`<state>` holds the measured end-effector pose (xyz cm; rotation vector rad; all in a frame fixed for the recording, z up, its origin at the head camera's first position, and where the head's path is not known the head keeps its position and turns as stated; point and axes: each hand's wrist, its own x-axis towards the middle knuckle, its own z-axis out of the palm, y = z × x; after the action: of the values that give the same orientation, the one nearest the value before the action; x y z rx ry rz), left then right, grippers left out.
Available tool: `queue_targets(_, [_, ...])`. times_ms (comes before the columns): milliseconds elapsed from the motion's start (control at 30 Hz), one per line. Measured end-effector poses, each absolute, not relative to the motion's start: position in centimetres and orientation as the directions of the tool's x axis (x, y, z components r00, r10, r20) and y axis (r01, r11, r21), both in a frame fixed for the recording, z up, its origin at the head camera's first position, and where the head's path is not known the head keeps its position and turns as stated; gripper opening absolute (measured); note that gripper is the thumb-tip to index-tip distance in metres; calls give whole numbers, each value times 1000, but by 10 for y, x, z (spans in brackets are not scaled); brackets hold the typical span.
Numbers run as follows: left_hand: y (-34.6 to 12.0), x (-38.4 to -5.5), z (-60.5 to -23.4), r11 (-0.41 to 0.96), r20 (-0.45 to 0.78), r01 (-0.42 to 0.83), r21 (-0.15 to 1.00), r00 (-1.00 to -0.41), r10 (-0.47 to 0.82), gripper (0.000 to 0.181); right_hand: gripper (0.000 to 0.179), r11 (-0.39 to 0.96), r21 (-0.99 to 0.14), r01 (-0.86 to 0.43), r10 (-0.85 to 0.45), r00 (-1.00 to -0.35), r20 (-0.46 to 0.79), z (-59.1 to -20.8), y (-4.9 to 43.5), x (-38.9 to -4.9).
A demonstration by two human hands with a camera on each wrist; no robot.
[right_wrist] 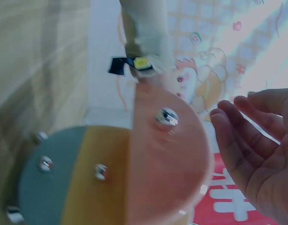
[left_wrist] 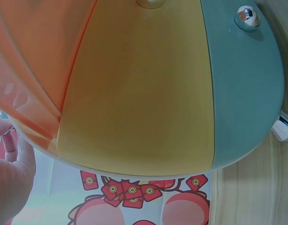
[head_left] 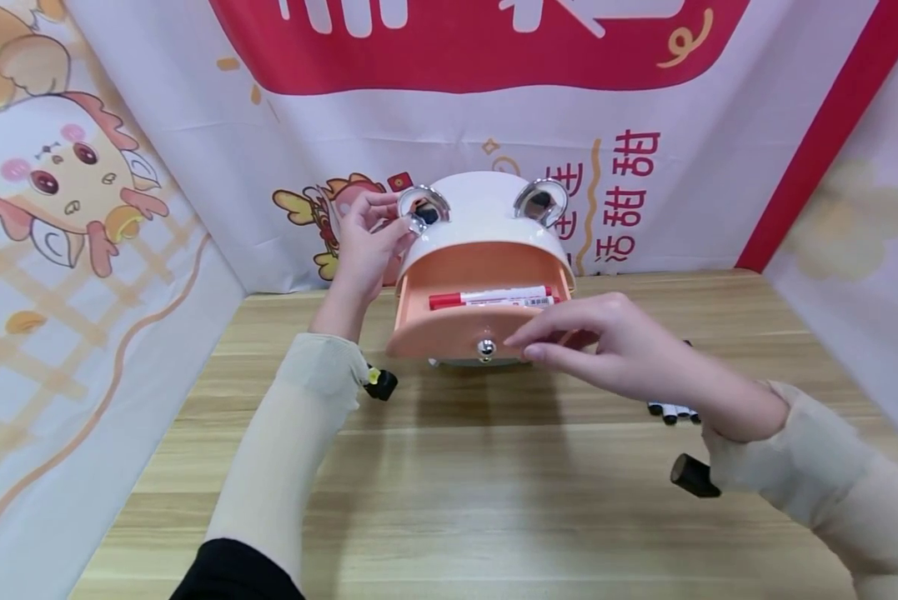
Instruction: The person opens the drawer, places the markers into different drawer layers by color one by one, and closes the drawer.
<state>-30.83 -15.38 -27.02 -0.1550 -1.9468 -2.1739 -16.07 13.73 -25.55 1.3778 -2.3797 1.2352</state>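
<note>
Est. step in hand: top drawer (head_left: 444, 335) access. It stands pulled out, red-capped markers (head_left: 494, 295) inside. My L hand (head_left: 368, 242) pinches the cabinet's (head_left: 480, 200) silver-rimmed eye (head_left: 428, 210); my R hand (head_left: 617, 350), fingers loosely bent, holds nothing near the knob (head_left: 486, 348). Next move prob. calls for R contact at knob, L steadying.

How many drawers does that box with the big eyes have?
3: the orange drawer on top, pulled open; the yellow drawer in the middle, shut; and the green drawer at the bottom, shut.
</note>
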Motion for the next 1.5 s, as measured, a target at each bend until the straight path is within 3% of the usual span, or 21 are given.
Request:
queue_targets(133, [-155,-308,-269,-96,213,222,970,-972,-98,29,15,275,-766,-582,-632,-709,312,-269,132,-158])
queue_targets(267, [-156,-308,-269,-96,212,222,970,-972,-97,30,12,284,-850,-444,-611,-767,196,-285,125,-158])
queue_targets(633, [-156,-308,-270,-96,222,230,968,-971,-89,29,22,155,-955,-252,-651,-753,93,-318,109,-164])
queue_targets(833, [-156,-307,-270,-95,227,235,967,-970,-89,29,36,38,-999,14,-666,-745,-35,-334,98,-164])
queue_targets(1033, [-155,-307,-271,-107,224,232,967,-971,-88,29,49,-114,-964,241,-654,-748,-109,-337,89,-160])
queue_targets(1267, [-156,-306,-271,-100,236,244,965,-968,-88,29,59,-241,-906,347,-674,-731,-101,-334,81,-159])
queue_targets(1500, [-156,-308,-272,-113,232,240,964,-969,-82,29,53,-332,-831,446,-676,-727,-119,-332,77,-159])
